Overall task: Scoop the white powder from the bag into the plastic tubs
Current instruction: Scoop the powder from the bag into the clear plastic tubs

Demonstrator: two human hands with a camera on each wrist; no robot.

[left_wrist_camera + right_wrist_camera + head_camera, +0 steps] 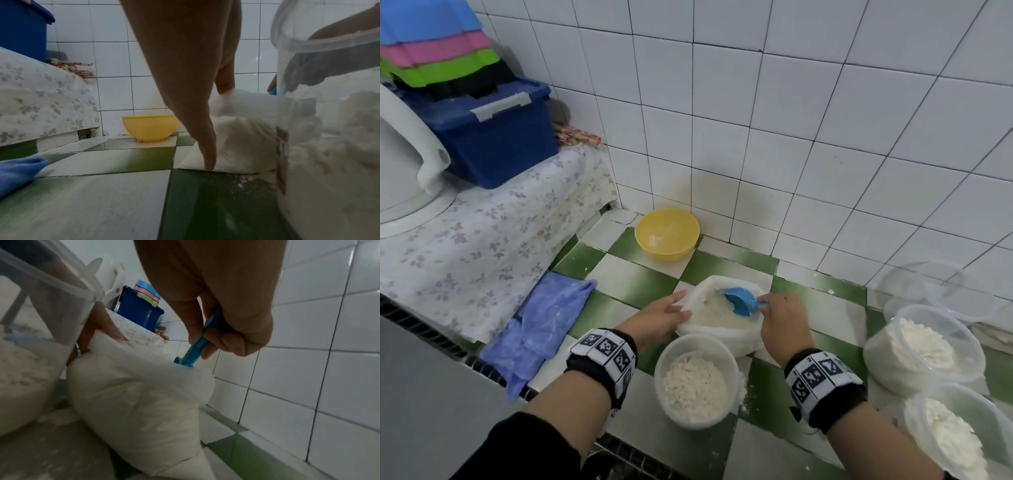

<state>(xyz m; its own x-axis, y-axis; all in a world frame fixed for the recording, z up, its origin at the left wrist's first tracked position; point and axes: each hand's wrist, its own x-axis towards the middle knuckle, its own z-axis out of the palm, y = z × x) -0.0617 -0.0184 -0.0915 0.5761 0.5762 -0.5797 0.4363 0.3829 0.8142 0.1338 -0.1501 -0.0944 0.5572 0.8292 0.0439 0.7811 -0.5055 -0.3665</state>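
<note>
A: Head view, item one, step in hand?

B: Loading. My right hand point(784, 320) is curled round the handle of the scoop point(739, 301); its blade sits in the powder point(717, 313) inside the open bag point(722, 337). My left hand point(662, 317) lies flat-fingered on the bag's left edge, steadying the mouth and gripping nothing.

A: Item two, tubs?

B: Near tub point(695, 380), just in front of the bag, roughly half full by my reckoning. Two more tubs at right point(924, 349) point(955, 431) look heaped. Clear lids point(924, 284) behind them.

A: Item three, next move?

B: Lift the scoop level over the bag's rim, bring it the short way back to the near tub, tip. The bag is soft, so my left hand should keep holding it; spilled powder point(748, 399) already lies beside the tub.

A: Item four, surface and room?

B: Counter point(633, 284) of green and white checked tiles, white tiled wall point(825, 137) behind. Yellow bowl point(667, 233) at the wall, well apart from the bag. Blue cloth point(541, 329) at left. Floral cover point(482, 233) on the raised part, carrying a blue box point(493, 137) topped with coloured trays point(434, 44).
</note>
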